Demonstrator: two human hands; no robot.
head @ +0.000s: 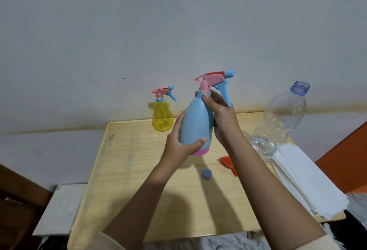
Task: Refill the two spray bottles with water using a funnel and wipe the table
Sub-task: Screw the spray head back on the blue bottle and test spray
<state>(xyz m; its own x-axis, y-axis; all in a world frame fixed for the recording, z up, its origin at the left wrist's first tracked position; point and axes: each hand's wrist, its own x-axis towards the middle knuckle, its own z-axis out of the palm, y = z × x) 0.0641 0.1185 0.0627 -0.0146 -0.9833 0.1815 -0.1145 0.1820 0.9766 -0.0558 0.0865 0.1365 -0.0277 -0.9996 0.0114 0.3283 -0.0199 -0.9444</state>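
Head view: above the table [139,170] and idle funnel [228,163], the left hand [178,144] grips the blue spray bottle [195,124] low, the right hand [222,118] curls round its collar, sprayer still on; beyond, the yellow spray bottle [161,117] stands closed, so filling and wiping apparently remain.

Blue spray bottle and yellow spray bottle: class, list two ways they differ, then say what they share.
The blue spray bottle is opaque; the yellow spray bottle is see-through. The blue one is held in the air, left hand round its body, right hand at its neck; the yellow one stands on the table. Both carry a pink sprayer head with a blue trigger.
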